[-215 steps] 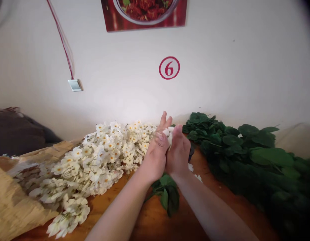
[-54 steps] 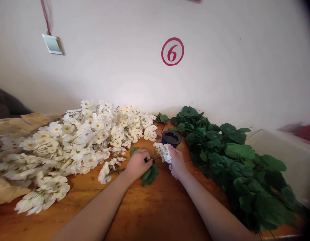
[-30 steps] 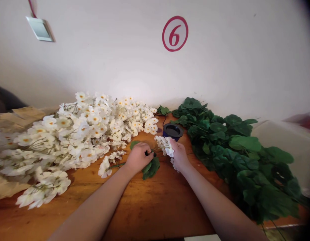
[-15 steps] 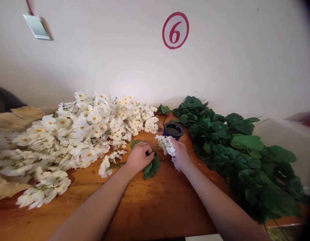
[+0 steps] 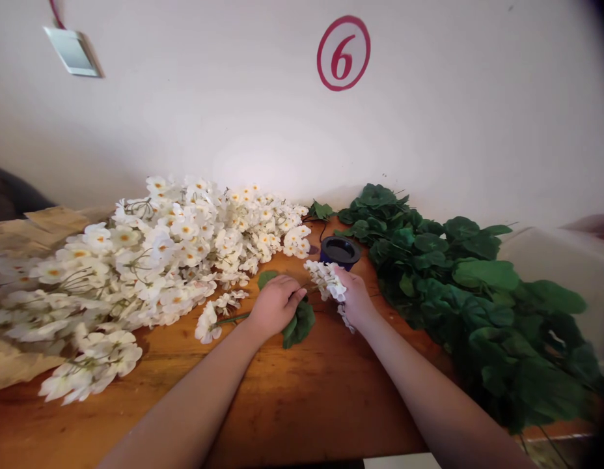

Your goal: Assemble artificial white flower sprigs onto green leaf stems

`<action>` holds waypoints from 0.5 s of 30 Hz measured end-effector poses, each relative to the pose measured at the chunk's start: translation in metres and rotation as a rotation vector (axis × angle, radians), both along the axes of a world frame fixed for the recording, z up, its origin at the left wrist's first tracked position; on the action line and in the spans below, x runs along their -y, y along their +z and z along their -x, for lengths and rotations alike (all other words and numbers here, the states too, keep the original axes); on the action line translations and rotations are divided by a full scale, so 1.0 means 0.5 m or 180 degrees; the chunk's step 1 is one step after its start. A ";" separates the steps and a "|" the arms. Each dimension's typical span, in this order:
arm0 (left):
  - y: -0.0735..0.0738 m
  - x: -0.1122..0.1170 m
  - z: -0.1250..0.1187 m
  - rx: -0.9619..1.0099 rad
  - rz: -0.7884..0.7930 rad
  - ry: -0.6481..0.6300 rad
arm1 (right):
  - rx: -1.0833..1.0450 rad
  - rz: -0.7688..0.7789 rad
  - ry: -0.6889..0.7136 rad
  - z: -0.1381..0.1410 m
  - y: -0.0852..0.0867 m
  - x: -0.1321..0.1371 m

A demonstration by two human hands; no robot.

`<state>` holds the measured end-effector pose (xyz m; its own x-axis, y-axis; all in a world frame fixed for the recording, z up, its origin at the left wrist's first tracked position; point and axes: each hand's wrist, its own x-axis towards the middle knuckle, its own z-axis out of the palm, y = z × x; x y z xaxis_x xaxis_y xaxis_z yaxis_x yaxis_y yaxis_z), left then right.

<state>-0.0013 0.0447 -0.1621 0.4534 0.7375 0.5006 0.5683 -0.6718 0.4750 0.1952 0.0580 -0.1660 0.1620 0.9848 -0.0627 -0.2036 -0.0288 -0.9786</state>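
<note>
My left hand (image 5: 278, 303) is closed over the stem of an artificial leaf sprig (image 5: 299, 324), its green leaves poking out on both sides of the fingers. A white flower sprig (image 5: 208, 322) lies with its stem running under my left wrist. My right hand (image 5: 355, 301) is closed around a small bunch of white artificial flowers (image 5: 327, 280), blossoms facing left toward the other hand. Thin stems show between the two hands. Right behind my right hand stands a round dark pot (image 5: 340, 251) with a black rim. My fingers partly hide both grips.
A large heap of white artificial flowers (image 5: 175, 241) covers the left of the wooden table (image 5: 292, 404). Green leaves (image 5: 482, 312) are piled along the right. Brown paper (image 5: 38, 228) lies at the far left, and a wall (image 5: 224, 98) rises behind.
Both hands keep their grips and stay nearly in place. My left fingers have shifted slightly, and a dark spot at the fingertips is no longer visible. The whole view has moved a little.
</note>
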 end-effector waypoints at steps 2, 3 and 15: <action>0.001 -0.001 0.001 0.0024 0.0026 0.0004 | -0.0132 0.0043 -0.0060 -0.001 0.002 -0.003; 0.001 -0.001 0.001 0.0028 0.0032 0.0000 | -0.0154 0.0068 -0.0060 -0.002 0.003 -0.004; 0.001 -0.002 -0.001 0.0022 0.0059 -0.0014 | -0.0106 -0.0075 0.0103 -0.004 -0.004 -0.003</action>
